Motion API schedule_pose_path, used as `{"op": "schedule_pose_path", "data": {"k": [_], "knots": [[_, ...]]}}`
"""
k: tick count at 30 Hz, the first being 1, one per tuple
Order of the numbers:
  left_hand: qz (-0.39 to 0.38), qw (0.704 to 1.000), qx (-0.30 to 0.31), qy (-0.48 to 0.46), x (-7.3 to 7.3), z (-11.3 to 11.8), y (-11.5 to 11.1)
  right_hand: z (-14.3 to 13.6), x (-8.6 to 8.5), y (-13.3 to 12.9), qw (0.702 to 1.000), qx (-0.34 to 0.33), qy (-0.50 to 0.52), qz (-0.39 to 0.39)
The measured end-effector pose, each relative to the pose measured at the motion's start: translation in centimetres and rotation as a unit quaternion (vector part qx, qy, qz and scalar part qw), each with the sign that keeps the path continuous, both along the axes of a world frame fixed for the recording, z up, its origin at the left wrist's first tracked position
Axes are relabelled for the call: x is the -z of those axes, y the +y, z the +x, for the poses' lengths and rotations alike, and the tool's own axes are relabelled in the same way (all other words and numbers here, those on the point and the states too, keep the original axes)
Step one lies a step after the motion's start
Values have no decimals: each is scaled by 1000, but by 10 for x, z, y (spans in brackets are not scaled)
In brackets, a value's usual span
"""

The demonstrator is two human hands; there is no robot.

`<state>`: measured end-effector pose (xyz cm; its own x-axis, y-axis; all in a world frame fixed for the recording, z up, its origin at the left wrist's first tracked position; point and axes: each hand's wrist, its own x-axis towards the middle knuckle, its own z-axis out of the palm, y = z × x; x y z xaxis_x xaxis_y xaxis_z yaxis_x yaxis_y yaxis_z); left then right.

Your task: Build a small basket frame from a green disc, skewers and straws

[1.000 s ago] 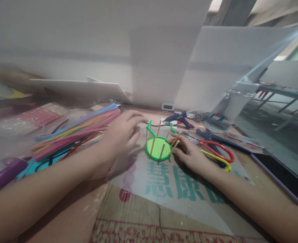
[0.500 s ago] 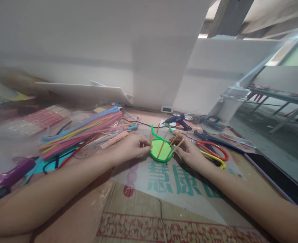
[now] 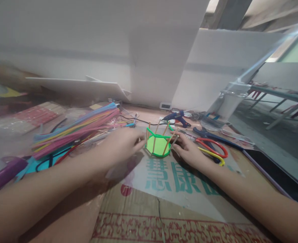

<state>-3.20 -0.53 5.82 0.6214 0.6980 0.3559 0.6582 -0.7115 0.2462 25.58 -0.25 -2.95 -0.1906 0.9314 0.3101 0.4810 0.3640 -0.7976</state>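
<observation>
A small basket frame stands on the table in front of me, made of a round light-green base with a bright green fuzzy rim and several thin wooden sticks standing up around it. A green pipe cleaner runs across the far sticks, its left end sticking up. My left hand is just left of the frame, with thumb and forefinger apart and nothing visible between them. On the other side, the fingers of my right hand are around the right-hand sticks; its fingertips are partly hidden.
Bundled coloured pipe cleaners lie at the left, near a purple tool. A blue glue gun is behind the frame. Red-and-yellow-handled scissors or pliers, a clear container and a dark-screened tablet are at the right.
My left hand has let go of the frame's left side and drawn slightly left. The frame has turned and its sticks lean differently. My right hand stays at the right side.
</observation>
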Motion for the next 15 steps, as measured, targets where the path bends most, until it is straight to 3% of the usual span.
{"op": "schedule_pose_path", "data": {"k": [3,6,10,15], "knots": [[162,986,30,-25,-13,-2,-5,-2,-3,-1,1000,0,-14,-2],[270,960,69,-21,-10,-1,-10,-2,-4,-1,1000,0,-20,-2],[292,952,89,16,0,0,-11,-2,-3,-1,1000,-2,-23,1],[286,953,100,11,1,2,-8,-3,-4,-2,1000,1,-26,4]]}}
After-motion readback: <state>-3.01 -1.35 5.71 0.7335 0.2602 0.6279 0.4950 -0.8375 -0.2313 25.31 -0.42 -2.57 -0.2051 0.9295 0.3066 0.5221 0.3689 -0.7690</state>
